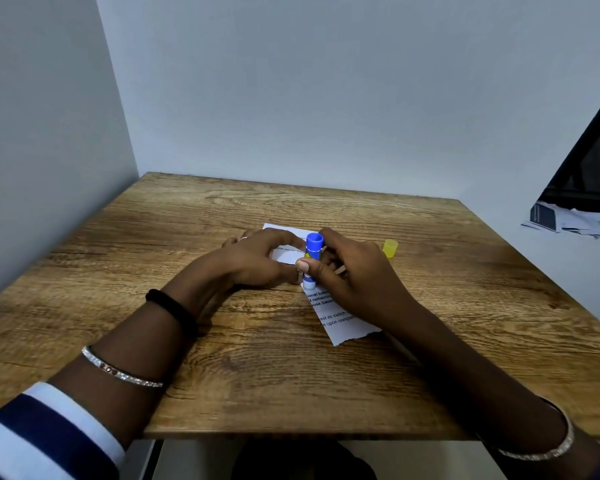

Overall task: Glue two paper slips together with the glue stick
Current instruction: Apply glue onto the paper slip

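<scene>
A blue glue stick [311, 252] stands nearly upright, uncapped end down on a printed paper slip [340, 322] that lies near the table's middle. My right hand [352, 271] is wrapped around the stick, thumb across its front. A second white slip [286, 252] lies just behind, partly under my left hand [257, 259], whose fingers press it flat to the wooden table [222, 368]. The yellow cap [390, 247] stands on the table to the right of my right hand. Where the two slips meet is hidden by my hands.
Grey walls close the table on the left and at the back. Beyond the table's right edge, a white ledge holds papers and a dark booklet [568, 220] beneath a dark slanted panel.
</scene>
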